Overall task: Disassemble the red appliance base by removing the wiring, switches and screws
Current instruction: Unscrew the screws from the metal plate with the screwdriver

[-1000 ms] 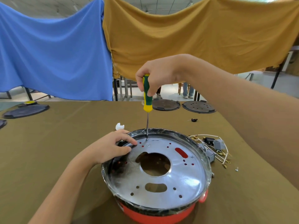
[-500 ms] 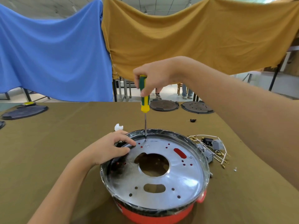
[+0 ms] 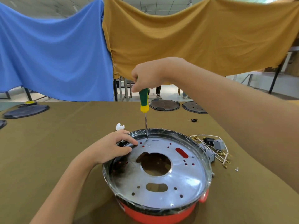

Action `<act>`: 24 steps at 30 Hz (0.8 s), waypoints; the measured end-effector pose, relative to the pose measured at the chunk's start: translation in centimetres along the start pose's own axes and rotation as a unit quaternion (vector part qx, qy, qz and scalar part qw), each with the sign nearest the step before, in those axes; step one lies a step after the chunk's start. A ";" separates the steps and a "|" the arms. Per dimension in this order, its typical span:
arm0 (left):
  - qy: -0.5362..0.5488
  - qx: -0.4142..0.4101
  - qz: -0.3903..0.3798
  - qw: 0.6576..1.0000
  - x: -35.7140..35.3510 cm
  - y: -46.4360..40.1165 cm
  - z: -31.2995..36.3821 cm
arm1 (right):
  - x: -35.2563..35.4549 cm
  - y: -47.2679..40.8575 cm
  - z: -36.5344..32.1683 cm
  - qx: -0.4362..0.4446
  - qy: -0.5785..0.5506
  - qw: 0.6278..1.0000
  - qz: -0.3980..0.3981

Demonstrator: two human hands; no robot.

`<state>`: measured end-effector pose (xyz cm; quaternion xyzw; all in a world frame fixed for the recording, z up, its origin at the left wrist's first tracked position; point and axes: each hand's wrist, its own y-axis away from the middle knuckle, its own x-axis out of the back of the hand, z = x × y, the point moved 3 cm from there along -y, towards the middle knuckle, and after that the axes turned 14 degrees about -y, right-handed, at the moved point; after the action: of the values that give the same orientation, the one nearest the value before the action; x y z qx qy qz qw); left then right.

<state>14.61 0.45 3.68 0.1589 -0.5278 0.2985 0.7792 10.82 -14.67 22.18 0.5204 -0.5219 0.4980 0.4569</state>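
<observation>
The red appliance base [image 3: 161, 215] stands on the table in front of me, with a shiny metal plate [image 3: 178, 180] full of holes across its top. My right hand [image 3: 148, 76] grips the green and yellow screwdriver [image 3: 144, 101] upright, its tip on the plate's far edge next to a small screw [image 3: 148, 145]. My left hand [image 3: 113, 147] rests on the base's far left rim, fingers pressed on the plate. A heap of removed white wires and grey switches [image 3: 213, 147] lies right of the base.
A loose screw [image 3: 237, 169] lies on the brown table cloth [image 3: 56, 151] right of the base. A white scrap [image 3: 120, 126] and a small black part [image 3: 194, 120] lie behind it. Dark round lids [image 3: 164, 105] sit at the far edge and far left [image 3: 25, 110]. Blue and mustard cloths hang behind.
My right hand has shifted its hold and turned on the screwdriver handle; the tip stays at the same spot on the plate. My left hand stays on the rim.
</observation>
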 end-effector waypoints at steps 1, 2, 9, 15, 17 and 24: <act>0.000 -0.001 0.000 1.000 0.0 0.0 0.0 | 0.3 0.3 0.1 0.003 -0.055 0.998 -0.026; -0.002 0.000 0.000 1.000 0.0 0.0 0.1 | 0.6 0.8 0.0 0.006 -0.101 0.994 -0.045; -0.005 -0.001 -0.004 1.000 0.0 0.0 0.2 | -0.1 1.2 0.4 -0.052 -0.008 0.998 -0.026; -0.004 0.005 -0.008 1.000 0.0 0.0 0.1 | -0.1 0.8 1.6 -0.069 0.088 0.994 0.015; 0.001 0.004 -0.005 1.000 0.0 0.0 0.1 | -0.1 0.5 1.8 -0.015 0.013 1.000 0.009; 0.005 0.005 -0.002 1.000 0.0 0.1 0.2 | -0.1 0.9 1.7 0.039 -0.222 0.973 -0.048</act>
<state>14.43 0.38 3.80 0.1626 -0.5219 0.3005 0.7816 9.99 -16.42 21.85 0.6599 -0.5648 0.3674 0.3327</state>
